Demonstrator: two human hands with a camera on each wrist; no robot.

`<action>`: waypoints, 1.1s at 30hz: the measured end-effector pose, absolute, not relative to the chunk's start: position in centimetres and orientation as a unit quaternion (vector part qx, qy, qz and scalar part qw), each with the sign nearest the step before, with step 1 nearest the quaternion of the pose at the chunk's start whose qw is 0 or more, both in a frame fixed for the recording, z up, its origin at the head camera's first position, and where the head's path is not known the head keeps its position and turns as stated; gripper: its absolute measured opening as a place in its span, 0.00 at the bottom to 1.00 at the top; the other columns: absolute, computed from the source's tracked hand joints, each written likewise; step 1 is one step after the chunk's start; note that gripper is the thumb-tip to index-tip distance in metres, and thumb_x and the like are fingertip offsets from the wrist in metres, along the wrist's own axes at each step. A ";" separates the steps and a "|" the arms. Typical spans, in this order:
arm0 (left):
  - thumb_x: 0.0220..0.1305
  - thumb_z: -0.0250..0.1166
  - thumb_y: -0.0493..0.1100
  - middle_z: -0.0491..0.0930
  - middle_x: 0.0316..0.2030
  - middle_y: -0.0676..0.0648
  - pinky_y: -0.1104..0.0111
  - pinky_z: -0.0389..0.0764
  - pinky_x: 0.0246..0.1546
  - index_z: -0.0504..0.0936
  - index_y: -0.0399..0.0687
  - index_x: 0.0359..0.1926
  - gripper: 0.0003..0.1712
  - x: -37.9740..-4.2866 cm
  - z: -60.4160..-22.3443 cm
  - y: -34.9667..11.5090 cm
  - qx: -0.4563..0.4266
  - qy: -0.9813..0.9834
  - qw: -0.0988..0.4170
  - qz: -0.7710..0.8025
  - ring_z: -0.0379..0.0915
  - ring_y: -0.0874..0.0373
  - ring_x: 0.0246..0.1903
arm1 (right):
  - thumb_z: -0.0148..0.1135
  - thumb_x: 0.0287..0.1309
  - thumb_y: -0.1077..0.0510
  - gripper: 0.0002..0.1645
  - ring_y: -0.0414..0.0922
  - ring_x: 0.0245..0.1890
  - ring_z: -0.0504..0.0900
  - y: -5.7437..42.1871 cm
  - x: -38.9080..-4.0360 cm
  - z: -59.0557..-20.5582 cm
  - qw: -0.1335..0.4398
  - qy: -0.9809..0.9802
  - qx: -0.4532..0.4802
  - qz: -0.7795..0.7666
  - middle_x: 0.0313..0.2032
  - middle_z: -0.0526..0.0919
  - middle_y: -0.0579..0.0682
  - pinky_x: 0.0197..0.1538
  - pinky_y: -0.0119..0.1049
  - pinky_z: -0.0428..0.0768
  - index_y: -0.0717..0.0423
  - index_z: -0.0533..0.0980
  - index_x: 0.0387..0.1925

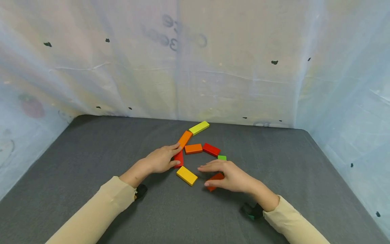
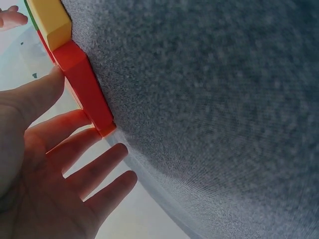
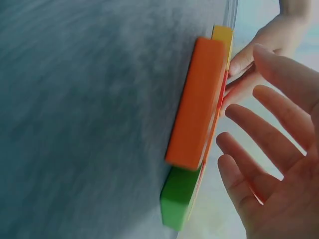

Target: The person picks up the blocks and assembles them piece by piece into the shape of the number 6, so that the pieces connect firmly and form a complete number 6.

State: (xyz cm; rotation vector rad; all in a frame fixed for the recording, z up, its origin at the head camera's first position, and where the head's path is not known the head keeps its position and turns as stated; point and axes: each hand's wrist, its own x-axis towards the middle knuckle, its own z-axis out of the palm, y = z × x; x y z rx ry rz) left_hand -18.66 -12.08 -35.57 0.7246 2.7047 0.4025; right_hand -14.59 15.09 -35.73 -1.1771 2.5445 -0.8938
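Note:
My left hand point(image 1: 159, 158) rests with spread fingers at a red block point(image 1: 179, 160), thumb near its closer end. In the left wrist view, the thumb and fingertips lie along the side of this red block point(image 2: 88, 89). An orange block point(image 1: 185, 138) continues from its far end under the fingers. Nearer me lies a yellow block point(image 1: 187, 176). Over a red-orange block point(image 1: 217, 176) hovers my right hand point(image 1: 233, 177), fingers loosely spread and partly covering it. The right wrist view shows that block point(image 3: 195, 104) flat on the cloth, apart from the fingers.
Beyond the hands lie another orange block point(image 1: 193, 148), a second red block point(image 1: 211, 149), a green block point(image 1: 222, 158) partly behind the right hand, and a lime-yellow block point(image 1: 199, 127) farthest back. The dark grey tabletop point(image 1: 122, 142) meets pale hanging sheets point(image 1: 231, 91) on several sides.

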 end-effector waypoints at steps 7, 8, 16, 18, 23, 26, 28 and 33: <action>0.70 0.57 0.49 0.52 0.73 0.39 0.43 0.53 0.69 0.58 0.39 0.72 0.35 -18.6 -35.5 -12.2 0.252 0.945 0.155 0.143 0.51 0.38 0.70 | 0.68 0.56 0.53 0.26 0.49 0.62 0.73 16.8 -14.3 -35.7 0.091 0.873 -0.396 -0.269 0.58 0.79 0.49 0.62 0.54 0.71 0.51 0.78 0.57; 0.70 0.57 0.49 0.53 0.73 0.40 0.42 0.51 0.69 0.58 0.40 0.72 0.35 -18.6 -35.6 -12.2 0.251 0.945 0.154 0.142 0.51 0.38 0.71 | 0.68 0.56 0.53 0.26 0.49 0.62 0.72 17.0 -14.3 -35.7 0.090 0.875 -0.398 -0.261 0.58 0.79 0.49 0.62 0.55 0.70 0.51 0.78 0.57; 0.69 0.57 0.51 0.55 0.73 0.40 0.37 0.41 0.69 0.60 0.42 0.72 0.35 -18.6 -35.7 -12.2 0.247 0.949 0.145 0.132 0.45 0.36 0.72 | 0.67 0.57 0.59 0.24 0.53 0.62 0.72 18.2 -14.3 -36.3 0.087 0.877 -0.409 -0.237 0.57 0.80 0.49 0.61 0.55 0.71 0.53 0.78 0.57; 0.69 0.58 0.51 0.55 0.72 0.40 0.37 0.39 0.69 0.60 0.42 0.72 0.35 -18.6 -35.7 -12.1 0.248 0.950 0.140 0.132 0.43 0.35 0.72 | 0.67 0.56 0.61 0.24 0.53 0.62 0.72 18.3 -14.3 -36.4 0.085 0.877 -0.409 -0.236 0.56 0.80 0.48 0.61 0.55 0.71 0.53 0.79 0.56; 0.69 0.58 0.51 0.55 0.73 0.41 0.37 0.36 0.69 0.61 0.42 0.71 0.35 -18.5 -35.7 -12.1 0.249 0.950 0.133 0.133 0.40 0.35 0.73 | 0.67 0.56 0.61 0.22 0.53 0.62 0.72 18.2 -14.2 -36.6 0.081 0.881 -0.402 -0.235 0.55 0.82 0.47 0.62 0.56 0.70 0.51 0.80 0.54; 0.69 0.58 0.50 0.54 0.73 0.41 0.37 0.35 0.69 0.60 0.42 0.71 0.35 -18.4 -35.7 -12.2 0.249 0.950 0.133 0.135 0.40 0.35 0.73 | 0.68 0.55 0.61 0.21 0.52 0.61 0.72 18.0 -14.2 -36.5 0.075 0.885 -0.396 -0.234 0.53 0.83 0.47 0.62 0.57 0.69 0.51 0.81 0.53; 0.69 0.58 0.51 0.54 0.73 0.41 0.37 0.35 0.69 0.60 0.42 0.72 0.35 -18.4 -35.7 -12.2 0.248 0.950 0.133 0.137 0.39 0.35 0.73 | 0.69 0.54 0.60 0.21 0.52 0.60 0.73 17.7 -14.1 -36.5 0.070 0.888 -0.391 -0.232 0.52 0.83 0.46 0.62 0.57 0.69 0.52 0.82 0.52; 0.69 0.57 0.50 0.54 0.73 0.40 0.37 0.36 0.69 0.60 0.42 0.71 0.35 -18.2 -35.6 -12.1 0.248 0.950 0.130 0.138 0.40 0.35 0.73 | 0.70 0.53 0.58 0.20 0.50 0.58 0.75 17.1 -14.0 -36.5 0.056 0.894 -0.383 -0.228 0.49 0.85 0.43 0.60 0.55 0.70 0.52 0.83 0.50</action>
